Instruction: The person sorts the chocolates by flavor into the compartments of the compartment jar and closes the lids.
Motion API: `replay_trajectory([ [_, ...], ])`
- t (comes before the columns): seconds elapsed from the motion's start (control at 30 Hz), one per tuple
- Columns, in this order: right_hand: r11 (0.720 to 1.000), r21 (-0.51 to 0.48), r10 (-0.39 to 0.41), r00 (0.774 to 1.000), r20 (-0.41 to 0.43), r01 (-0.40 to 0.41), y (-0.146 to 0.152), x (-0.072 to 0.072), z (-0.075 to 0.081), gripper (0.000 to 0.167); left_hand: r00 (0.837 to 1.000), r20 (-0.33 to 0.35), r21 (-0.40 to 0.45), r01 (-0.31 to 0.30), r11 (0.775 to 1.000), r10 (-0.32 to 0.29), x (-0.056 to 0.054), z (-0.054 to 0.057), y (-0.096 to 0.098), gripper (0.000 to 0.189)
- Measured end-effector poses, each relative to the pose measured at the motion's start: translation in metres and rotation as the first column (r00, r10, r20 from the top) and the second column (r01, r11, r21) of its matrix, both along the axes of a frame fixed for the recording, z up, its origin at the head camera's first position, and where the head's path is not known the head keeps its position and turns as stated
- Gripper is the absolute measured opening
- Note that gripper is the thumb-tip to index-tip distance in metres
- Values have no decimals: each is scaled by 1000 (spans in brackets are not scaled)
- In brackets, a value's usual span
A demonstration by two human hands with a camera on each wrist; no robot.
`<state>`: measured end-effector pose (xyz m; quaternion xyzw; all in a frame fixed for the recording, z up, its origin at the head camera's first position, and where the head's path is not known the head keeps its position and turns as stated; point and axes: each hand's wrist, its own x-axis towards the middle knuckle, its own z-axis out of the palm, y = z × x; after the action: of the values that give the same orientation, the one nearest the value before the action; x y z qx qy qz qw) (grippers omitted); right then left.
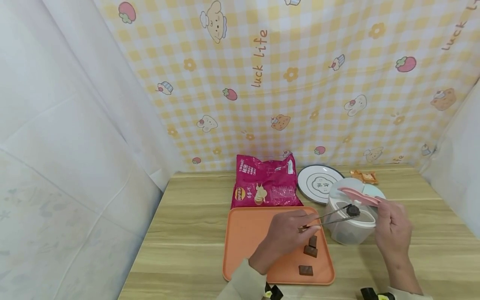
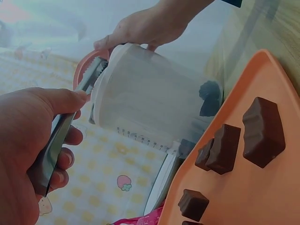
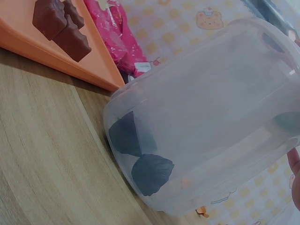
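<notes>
My left hand grips metal tongs. Their tips pinch a dark brown, chocolate-like piece over the opening of a translucent lidded container. With its fingers, my right hand holds up the container's pink flip lid. Through the wall in the right wrist view, dark pieces show at the container's bottom. Left of the container lies an orange tray bearing several brown chocolate pieces; the left forearm passes above it.
Behind the tray lies a magenta snack bag. A white plate with a dark rim sits behind the container, partly hidden by it. Orange wrapped packets rest farther back right, by the patterned curtain. Everything stands on a wooden table.
</notes>
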<state>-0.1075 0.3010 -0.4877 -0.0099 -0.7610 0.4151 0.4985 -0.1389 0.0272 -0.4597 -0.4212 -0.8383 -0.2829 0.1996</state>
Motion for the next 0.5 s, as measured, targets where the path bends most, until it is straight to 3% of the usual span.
replay_trajectory([
  [0.23,1000,2,4,1000,4,-4,0,2,2,28,1000,-6,-18,2,1000,-2,0,1,0,30],
  [0.5,1000,9,14,1000,13,-14,1,2,1,30,998,-57,-65,-37,997,34,0,1,0,31],
])
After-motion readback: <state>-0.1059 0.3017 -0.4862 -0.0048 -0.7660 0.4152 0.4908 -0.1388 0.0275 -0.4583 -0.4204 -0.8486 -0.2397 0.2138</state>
